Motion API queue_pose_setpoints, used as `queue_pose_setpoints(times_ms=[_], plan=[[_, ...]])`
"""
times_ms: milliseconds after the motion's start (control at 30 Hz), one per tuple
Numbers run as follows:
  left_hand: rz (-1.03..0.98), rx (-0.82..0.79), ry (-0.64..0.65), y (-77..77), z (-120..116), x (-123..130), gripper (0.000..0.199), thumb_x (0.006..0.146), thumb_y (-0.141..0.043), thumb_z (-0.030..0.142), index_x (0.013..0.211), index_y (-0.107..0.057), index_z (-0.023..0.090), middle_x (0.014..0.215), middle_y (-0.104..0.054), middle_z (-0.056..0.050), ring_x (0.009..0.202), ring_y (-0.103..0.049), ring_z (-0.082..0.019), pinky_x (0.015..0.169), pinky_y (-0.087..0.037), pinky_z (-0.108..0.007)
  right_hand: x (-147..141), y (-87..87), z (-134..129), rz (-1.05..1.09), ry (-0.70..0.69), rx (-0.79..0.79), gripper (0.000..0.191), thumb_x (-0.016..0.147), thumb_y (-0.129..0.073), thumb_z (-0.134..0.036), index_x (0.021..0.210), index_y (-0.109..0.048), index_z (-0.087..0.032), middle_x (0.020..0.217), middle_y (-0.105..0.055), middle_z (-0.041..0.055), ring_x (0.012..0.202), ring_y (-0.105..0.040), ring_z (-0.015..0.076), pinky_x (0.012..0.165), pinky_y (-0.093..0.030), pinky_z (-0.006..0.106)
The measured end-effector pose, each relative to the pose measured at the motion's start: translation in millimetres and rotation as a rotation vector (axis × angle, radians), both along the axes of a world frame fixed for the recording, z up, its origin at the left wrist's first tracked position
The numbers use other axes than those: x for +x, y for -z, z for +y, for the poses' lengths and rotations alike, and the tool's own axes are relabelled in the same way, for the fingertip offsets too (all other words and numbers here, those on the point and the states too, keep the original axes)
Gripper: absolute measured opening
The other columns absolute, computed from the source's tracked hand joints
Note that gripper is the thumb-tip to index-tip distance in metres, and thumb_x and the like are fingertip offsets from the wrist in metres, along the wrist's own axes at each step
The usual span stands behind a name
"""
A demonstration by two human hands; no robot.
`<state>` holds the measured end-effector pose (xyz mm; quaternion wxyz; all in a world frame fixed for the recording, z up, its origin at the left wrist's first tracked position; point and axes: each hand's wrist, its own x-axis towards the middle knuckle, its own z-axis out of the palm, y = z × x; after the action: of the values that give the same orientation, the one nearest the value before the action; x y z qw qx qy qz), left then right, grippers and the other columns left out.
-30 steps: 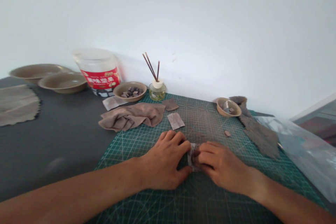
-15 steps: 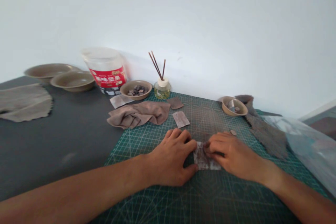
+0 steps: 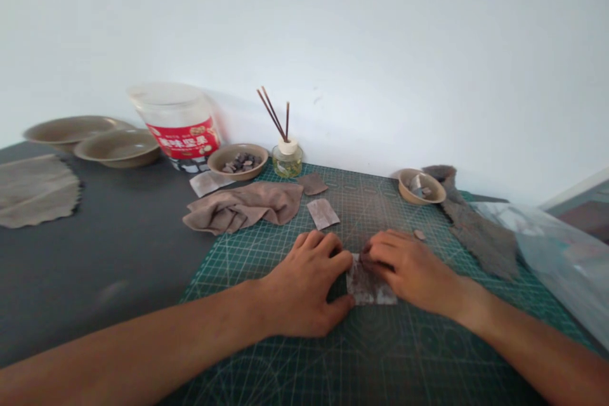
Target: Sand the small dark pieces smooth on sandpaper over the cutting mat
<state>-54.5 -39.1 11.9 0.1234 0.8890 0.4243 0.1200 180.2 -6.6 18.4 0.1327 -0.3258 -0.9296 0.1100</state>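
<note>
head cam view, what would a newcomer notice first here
The bare hands catch the eye first: the left hand and right hand meet on a mottled pale scrap near the front of a green cutting mat. Just beyond them, a crumpled grey-brown cloth lies at the mat's far left corner. Back by the wall, a clear tub with a red label stands out, left of a reed diffuser.

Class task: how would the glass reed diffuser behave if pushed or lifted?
The squat glass reed diffuser probably resists a light push, its base being wide and its liquid low. It likely feels heavy for its size. The thin reeds lean loosely from the neck, so they would probably shift when lifted.
</note>
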Motion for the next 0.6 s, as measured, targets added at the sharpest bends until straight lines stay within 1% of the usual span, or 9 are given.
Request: queue_pose_setpoints(times_ms=[67,133,200,267,333,400,467,533,600], plan=[[-0.006,-0.004,0.001,-0.1,0,0,0.03,0.082,-0.067,0.045,0.102,-0.058,0.024,0.109,-0.052,-0.006,0.105,-0.047,-0.029,0.092,-0.041,-0.048,1,-1.5,2,-0.024,-0.005,-0.042,0.011,0.09,-0.065,-0.01,0.082,-0.065,-0.018,0.087,-0.064,0.0015,0.086,-0.058,0.0171,0.079,-0.043,0.032],[-0.012,-0.01,0.008,-0.3,0,0,0.028,0.082,-0.066,0.044,0.101,-0.058,0.024,0.108,-0.052,-0.005,0.105,-0.047,-0.029,0.092,-0.041,-0.048,2,-3.1,0,-0.042,-0.089,-0.102,0.014,0.089,-0.065,-0.008,0.08,-0.063,-0.019,0.086,-0.063,-0.0003,0.082,-0.057,0.015,0.076,-0.043,0.029],[-0.019,-0.015,0.013,-0.5,-1,0,0.025,0.082,-0.066,0.041,0.1,-0.058,0.024,0.107,-0.052,-0.005,0.104,-0.047,-0.028,0.092,-0.041,-0.047,2,-3.0,-3,-0.027,-0.134,-0.104,0.014,0.089,-0.064,-0.008,0.08,-0.063,-0.019,0.087,-0.063,-0.0003,0.083,-0.056,0.0149,0.079,-0.043,0.03],[-0.027,-0.02,0.012,-0.8,-1,0,0.024,0.082,-0.065,0.039,0.1,-0.059,0.025,0.107,-0.052,-0.005,0.104,-0.047,-0.028,0.092,-0.041,-0.047,2,-0.8,-5,0.006,-0.094,-0.071,0.013,0.091,-0.063,-0.009,0.083,-0.065,-0.019,0.089,-0.064,0.001,0.086,-0.057,0.0161,0.082,-0.044,0.031],[-0.033,-0.027,0.013,-1.3,0,0,0.023,0.082,-0.065,0.038,0.1,-0.059,0.025,0.108,-0.052,-0.005,0.104,-0.047,-0.028,0.092,-0.04,-0.047,0,2.5,-6,0.024,-0.064,-0.077,0.012,0.092,-0.062,-0.009,0.085,-0.066,-0.019,0.09,-0.065,0.0018,0.087,-0.057,0.0162,0.081,-0.045,0.031],[-0.036,-0.037,0.019,-1.6,0,0,0.023,0.081,-0.066,0.037,0.1,-0.059,0.026,0.107,-0.052,-0.004,0.104,-0.047,-0.027,0.092,-0.04,-0.046,-1,5.8,-6,0.028,-0.099,-0.091,0.012,0.091,-0.063,-0.009,0.086,-0.066,-0.019,0.09,-0.065,0.0014,0.086,-0.058,0.0157,0.08,-0.045,0.03],[-0.035,-0.044,0.023,-1.5,1,0,0.024,0.081,-0.066,0.037,0.101,-0.059,0.026,0.107,-0.052,-0.004,0.103,-0.048,-0.027,0.092,-0.04,-0.046,-2,8.0,-5,0.027,-0.12,-0.055,0.012,0.09,-0.063,-0.009,0.086,-0.066,-0.019,0.091,-0.066,0.0018,0.087,-0.058,0.0164,0.083,-0.046,0.031],[-0.028,-0.039,0.018,-0.9,1,0,0.026,0.082,-0.065,0.039,0.104,-0.059,0.026,0.108,-0.052,-0.005,0.104,-0.047,-0.028,0.093,-0.04,-0.047,-1,8.5,-4,0.031,-0.068,0.0,0.011,0.091,-0.063,-0.009,0.088,-0.067,-0.019,0.093,-0.066,0.0033,0.091,-0.058,0.0184,0.087,-0.045,0.034],[-0.021,-0.031,0.01,0.0,0,0,0.029,0.082,-0.065,0.041,0.105,-0.058,0.025,0.11,-0.053,-0.005,0.107,-0.047,-0.029,0.094,-0.04,-0.049,0,8.2,-4,0.036,-0.032,-0.015,0.011,0.092,-0.062,-0.009,0.087,-0.067,-0.018,0.093,-0.067,0.0036,0.09,-0.059,0.0185,0.084,-0.046,0.034]])
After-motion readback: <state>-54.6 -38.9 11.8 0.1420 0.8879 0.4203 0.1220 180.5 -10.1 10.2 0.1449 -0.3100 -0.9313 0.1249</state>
